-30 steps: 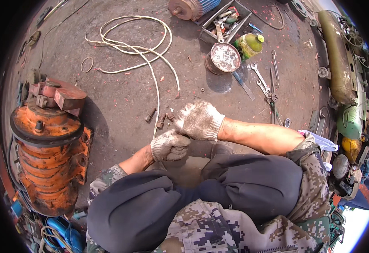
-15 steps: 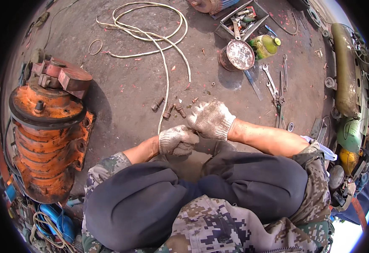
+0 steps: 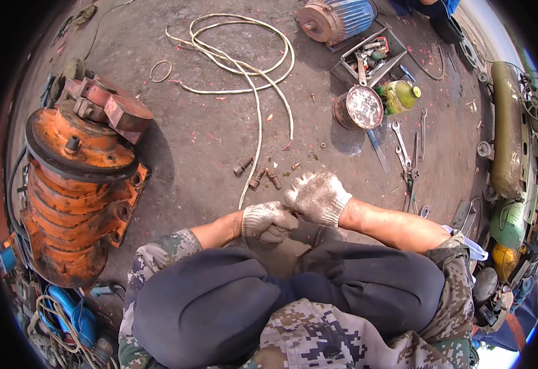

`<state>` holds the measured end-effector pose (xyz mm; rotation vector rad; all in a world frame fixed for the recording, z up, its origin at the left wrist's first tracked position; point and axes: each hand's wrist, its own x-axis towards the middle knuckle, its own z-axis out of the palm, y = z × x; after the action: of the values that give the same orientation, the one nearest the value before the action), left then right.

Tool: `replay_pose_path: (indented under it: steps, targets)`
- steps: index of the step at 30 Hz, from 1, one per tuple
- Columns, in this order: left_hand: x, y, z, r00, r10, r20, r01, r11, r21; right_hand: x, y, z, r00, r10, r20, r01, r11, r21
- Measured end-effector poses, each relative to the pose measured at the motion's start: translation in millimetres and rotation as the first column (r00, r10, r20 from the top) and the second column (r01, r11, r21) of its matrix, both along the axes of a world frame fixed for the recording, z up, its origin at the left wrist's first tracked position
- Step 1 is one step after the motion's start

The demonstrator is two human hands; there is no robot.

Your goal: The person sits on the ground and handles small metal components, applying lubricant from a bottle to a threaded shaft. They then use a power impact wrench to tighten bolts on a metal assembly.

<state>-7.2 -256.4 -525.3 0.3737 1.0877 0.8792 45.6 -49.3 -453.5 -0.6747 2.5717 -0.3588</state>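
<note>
Two gloved hands, knuckle to knuckle, over the gap between the knees. Left hand (image 3: 269, 222): fingers curled well in, thumb side toward its partner. Right hand (image 3: 319, 198): also curled into a fist, back of glove up, a little farther out from the body. Neither is spread. Contents, if any, hidden by the gloves; cannot tell what either has hold of.

Cord (image 3: 260, 126): looped on the ground ahead, one length running down to the left wrist and out of sight there. Whether the left hand grips it, cannot tell.

Three bolts (image 3: 274, 179) lie loose just beyond the gloves, nearest the left hand, touching neither.

Change: mostly the view. Ground, tools and hands have shifted in it together; the curl of both fists is much as a second ago. Earlier the right glove partly covered the third bolt; now all three show clear. My reading: the work sits between the fists and has moved on little, if at all.

New at the top right: a blue sleeve (image 3: 450, 7), another person's, past the motor (image 3: 342, 21), which now shows more fully.

Off to the right, apart from the hands: wrenches (image 3: 402, 136), can (image 3: 365, 107), jug (image 3: 399, 97), toolbox (image 3: 390, 69). Left: orange machine (image 3: 66, 212), upright, untouched.
</note>
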Motion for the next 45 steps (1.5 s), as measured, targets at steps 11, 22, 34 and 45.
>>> replay_pose_path:
  steps: [11,22,34,45]
  targets:
    - [15,11,11,0.497,-0.046,-0.867,0.163,0.986,0.04,17,10,-35,0.771,-0.228,0.595,0.351,0.931,-0.098]
    - [21,15,8,0.197,-0.045,-0.979,0.268,0.963,0.009,33,24,-76,0.446,-0.177,0.877,0.535,0.838,-0.103]
    - [23,7,3,0.315,0.056,-0.948,0.156,0.982,0.11,4,10,-25,0.74,-0.188,0.645,0.256,0.967,-0.013]
    - [-17,-32,-26,-0.087,0.241,-0.967,-0.258,0.932,0.255,7,50,-71,0.833,-0.439,0.339,0.479,0.877,-0.041]
